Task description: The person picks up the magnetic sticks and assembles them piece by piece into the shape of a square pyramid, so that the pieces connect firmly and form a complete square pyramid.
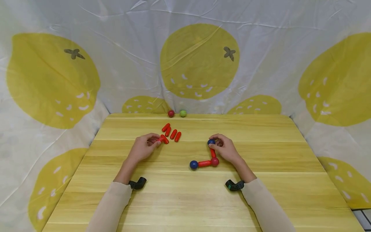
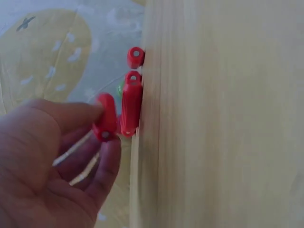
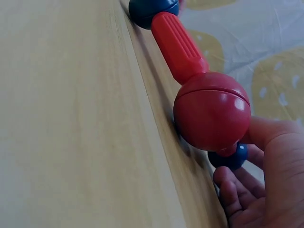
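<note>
My left hand (image 1: 142, 147) pinches a red magnetic rod (image 2: 105, 116) between thumb and fingertips, just over the table. Right beside that rod, another red rod (image 1: 165, 139) shows in the head view. On the right, an L-shaped piece is made of two red rods, with a dark red ball (image 1: 214, 161) at its corner. A blue ball (image 1: 194, 165) caps its left end. My right hand (image 1: 227, 149) grips the other blue ball (image 1: 211, 142), at the far end, by thumb and fingers. In the right wrist view the corner ball partly hides this gripped ball.
Several loose red rods (image 1: 173, 134) lie beyond my left hand. A dark red ball (image 1: 171, 113) and a green ball (image 1: 183, 113) sit at the back edge of the wooden table (image 1: 185, 203). Behind hangs a lemon-print cloth (image 1: 130, 58).
</note>
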The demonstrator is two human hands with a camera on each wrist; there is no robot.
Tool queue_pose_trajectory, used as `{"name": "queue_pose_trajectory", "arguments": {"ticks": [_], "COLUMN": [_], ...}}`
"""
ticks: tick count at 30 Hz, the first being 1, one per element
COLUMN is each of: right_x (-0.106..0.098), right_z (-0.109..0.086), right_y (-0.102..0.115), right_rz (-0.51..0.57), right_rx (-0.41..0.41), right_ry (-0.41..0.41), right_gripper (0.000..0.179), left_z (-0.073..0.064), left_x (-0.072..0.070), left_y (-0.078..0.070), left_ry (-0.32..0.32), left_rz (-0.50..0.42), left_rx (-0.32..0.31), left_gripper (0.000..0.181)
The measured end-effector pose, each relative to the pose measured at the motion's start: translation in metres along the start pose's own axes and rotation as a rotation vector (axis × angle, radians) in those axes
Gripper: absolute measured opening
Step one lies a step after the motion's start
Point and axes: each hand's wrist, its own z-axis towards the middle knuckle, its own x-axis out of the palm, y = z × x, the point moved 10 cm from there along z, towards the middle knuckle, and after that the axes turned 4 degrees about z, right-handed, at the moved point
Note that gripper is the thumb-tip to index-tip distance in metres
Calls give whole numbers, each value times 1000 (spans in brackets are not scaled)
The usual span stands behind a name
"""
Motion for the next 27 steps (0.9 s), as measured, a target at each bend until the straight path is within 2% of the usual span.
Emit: {"name": "queue_pose_trajectory", "arguments": {"ticks": [6,15,21,27], "right_x": [2,1,4,4], "right_z": [0,-1,0,-1], "right_y": [-2,2,2,5], "right_rz": [15,31,45,48], "right_rx": [-9,-17,-19,-12], "right_ry": [-3,-14,-14,-19], "right_gripper": [28,25,24,28], "left_z": [4,20,34,39], "left_x": [24,75,102,117], "left_y": [-37,-82,-91,-94], "left_ry": [81,157,175,197], "left_rz": [-29,-30,-49,-71], "left_rx": [123,208,205,174], "left_gripper": [23,24,24,25]}}
